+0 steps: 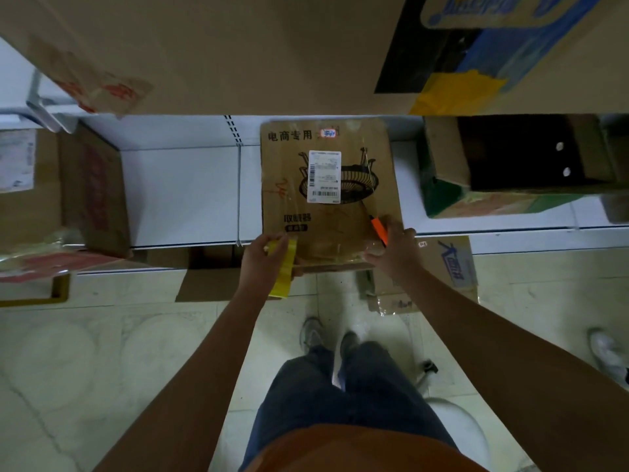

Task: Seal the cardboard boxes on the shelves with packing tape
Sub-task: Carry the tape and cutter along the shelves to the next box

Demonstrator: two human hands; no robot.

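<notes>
Cardboard box (326, 199) on shelf edge, between both hands, left (263, 255) and right (396, 248).

You have a flat brown cardboard box (326, 192) lying on the white shelf, its near edge jutting out over the shelf front toward you. Its top carries black printed characters, a line drawing of a round basket-like appliance and a white shipping label stuck over that drawing. Glossy clear tape already runs across the near end. Your roll of yellow packing tape (284, 267) stands on edge at the box's near left corner, hanging partly below the shelf edge.
</notes>
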